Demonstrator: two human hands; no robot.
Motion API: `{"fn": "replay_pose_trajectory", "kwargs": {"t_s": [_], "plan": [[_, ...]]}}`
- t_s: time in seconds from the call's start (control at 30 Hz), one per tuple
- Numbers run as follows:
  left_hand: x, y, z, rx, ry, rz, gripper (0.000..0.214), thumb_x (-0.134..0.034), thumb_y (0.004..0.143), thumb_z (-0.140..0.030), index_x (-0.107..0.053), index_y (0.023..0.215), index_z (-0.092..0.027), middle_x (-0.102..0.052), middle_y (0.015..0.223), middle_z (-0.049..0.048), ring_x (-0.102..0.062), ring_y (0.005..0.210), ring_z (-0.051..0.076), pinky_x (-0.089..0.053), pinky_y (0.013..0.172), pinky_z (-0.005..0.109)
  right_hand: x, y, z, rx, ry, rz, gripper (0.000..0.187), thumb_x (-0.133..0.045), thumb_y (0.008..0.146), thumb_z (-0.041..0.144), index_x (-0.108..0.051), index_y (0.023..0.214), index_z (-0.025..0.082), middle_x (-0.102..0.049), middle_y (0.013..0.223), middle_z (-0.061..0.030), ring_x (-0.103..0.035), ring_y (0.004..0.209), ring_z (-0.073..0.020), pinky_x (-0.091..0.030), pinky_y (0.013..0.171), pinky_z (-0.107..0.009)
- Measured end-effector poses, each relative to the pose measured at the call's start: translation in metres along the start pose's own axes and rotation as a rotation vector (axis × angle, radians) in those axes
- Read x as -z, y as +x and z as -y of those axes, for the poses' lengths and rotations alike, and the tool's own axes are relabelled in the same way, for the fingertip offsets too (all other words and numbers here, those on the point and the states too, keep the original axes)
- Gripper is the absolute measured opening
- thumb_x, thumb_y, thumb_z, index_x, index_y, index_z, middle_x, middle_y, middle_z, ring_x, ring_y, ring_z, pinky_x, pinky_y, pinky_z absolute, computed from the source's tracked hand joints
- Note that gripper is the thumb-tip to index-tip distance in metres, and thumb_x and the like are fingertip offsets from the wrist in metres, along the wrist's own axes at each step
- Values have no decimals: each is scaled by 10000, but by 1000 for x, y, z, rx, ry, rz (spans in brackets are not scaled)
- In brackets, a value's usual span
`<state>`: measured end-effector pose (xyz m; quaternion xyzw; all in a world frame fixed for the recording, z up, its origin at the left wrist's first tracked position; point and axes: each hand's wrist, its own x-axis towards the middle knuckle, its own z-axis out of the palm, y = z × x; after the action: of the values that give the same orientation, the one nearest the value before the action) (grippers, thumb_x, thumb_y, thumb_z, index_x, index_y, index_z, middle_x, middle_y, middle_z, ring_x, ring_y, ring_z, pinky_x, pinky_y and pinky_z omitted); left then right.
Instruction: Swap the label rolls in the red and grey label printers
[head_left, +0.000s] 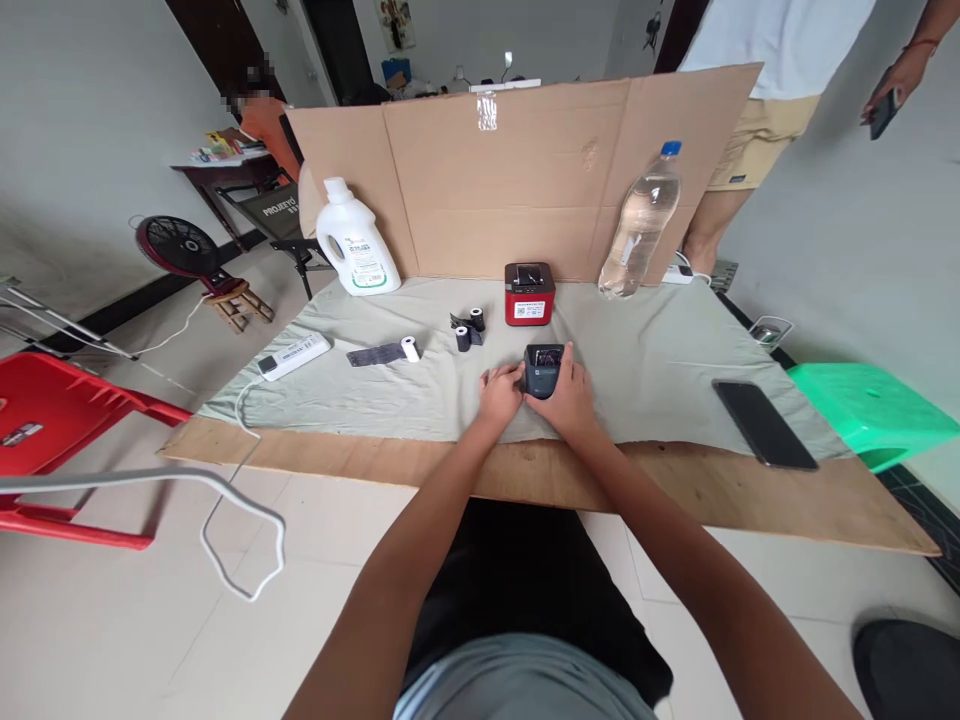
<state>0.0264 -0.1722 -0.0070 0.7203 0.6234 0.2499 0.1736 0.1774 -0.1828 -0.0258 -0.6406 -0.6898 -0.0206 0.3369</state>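
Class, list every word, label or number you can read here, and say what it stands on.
"PROJE", rest blurred: black chair back.
White detergent bottle label: too small to read.
Red printer label: too small.
Water bottle label: blurred.
Dark device in the left hand and right hand: nothing legible.

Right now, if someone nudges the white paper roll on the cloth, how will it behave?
Probably rolls: the white paper roll seems to lie on its side. Likely light, being small. The dark strip beside it suggests it may unwind.
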Motion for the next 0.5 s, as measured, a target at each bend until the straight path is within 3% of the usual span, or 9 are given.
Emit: {"fn": "replay_pose_trajectory", "kwargs": {"t_s": [0.5], "plan": [[-6, -3, 4, -22, 50, -44, 615, -498, 919, -80, -672, 1451, -336, -695, 1410, 77, -548, 1385, 305, -250, 1307, 584, -7, 1, -1, -24, -28, -24, 1317, -867, 700, 511, -100, 1658, 34, -580, 1268, -227, -557, 1141, -382, -460, 1059, -531]]}}
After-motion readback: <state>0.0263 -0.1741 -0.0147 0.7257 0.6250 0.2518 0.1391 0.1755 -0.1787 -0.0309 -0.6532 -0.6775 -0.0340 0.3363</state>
